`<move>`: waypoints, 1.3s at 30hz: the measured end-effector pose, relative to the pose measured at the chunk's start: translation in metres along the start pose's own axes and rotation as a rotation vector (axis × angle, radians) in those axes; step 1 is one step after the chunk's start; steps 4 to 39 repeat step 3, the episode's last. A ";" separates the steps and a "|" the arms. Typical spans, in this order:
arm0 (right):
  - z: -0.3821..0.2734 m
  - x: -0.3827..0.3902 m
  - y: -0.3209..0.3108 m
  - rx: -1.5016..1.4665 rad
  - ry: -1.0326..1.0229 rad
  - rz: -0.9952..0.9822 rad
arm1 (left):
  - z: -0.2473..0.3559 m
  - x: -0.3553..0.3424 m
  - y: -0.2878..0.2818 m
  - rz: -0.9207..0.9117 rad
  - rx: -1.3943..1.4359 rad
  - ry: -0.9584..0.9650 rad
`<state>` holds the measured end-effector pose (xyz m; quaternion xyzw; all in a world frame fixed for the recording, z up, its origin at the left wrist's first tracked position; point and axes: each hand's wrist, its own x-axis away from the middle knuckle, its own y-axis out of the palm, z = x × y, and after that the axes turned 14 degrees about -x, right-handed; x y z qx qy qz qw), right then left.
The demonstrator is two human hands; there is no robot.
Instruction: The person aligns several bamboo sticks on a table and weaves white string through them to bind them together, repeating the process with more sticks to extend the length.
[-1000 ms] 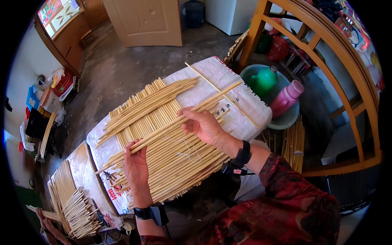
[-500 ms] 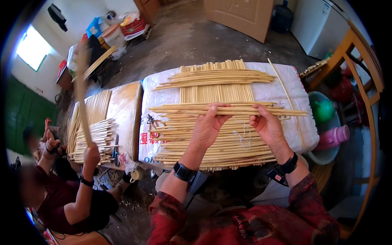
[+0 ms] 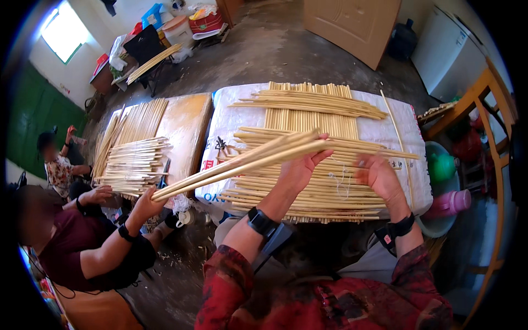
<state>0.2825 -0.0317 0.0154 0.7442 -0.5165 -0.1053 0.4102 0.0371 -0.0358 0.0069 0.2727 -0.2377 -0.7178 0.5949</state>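
Observation:
A co-worker's hand (image 3: 147,204) on the left holds out several pale wooden sticks (image 3: 242,162), which reach across the table to me. My left hand (image 3: 300,171) is at their far ends, fingers stretched, palm under or against them; the thumb side is partly hidden. To the right, my right hand (image 3: 380,177) hovers over the rows with its fingers apart, slightly blurred, and nothing visible in it. Beneath both hands lies a broad layer of long wooden sticks (image 3: 308,192) with loose white thread (image 3: 344,184) across it. Loose sticks (image 3: 319,104) rest crosswise on a mat of sticks (image 3: 311,124) behind.
A lower table (image 3: 187,124) at left bears more stick piles (image 3: 135,162) and scissors (image 3: 165,171). One single stick (image 3: 393,121) lies along the right side of the white cover (image 3: 407,148). A basin (image 3: 448,190) with a pink flask (image 3: 451,202) and a wooden chair frame (image 3: 495,137) stand right.
The co-worker's raised sticks have swung down across the table to my left hand. My hands have let go of the sticks they pinched, which now lie on the layer. The view has shifted left.

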 end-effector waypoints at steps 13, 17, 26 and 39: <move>0.017 0.007 0.033 0.716 0.332 -0.038 | -0.026 0.001 -0.031 -0.009 -0.114 0.040; 0.017 0.007 0.033 0.716 0.332 -0.038 | -0.026 0.001 -0.031 -0.009 -0.114 0.040; 0.017 0.007 0.033 0.716 0.332 -0.038 | -0.026 0.001 -0.031 -0.009 -0.114 0.040; 0.017 0.007 0.033 0.716 0.332 -0.038 | -0.026 0.001 -0.031 -0.009 -0.114 0.040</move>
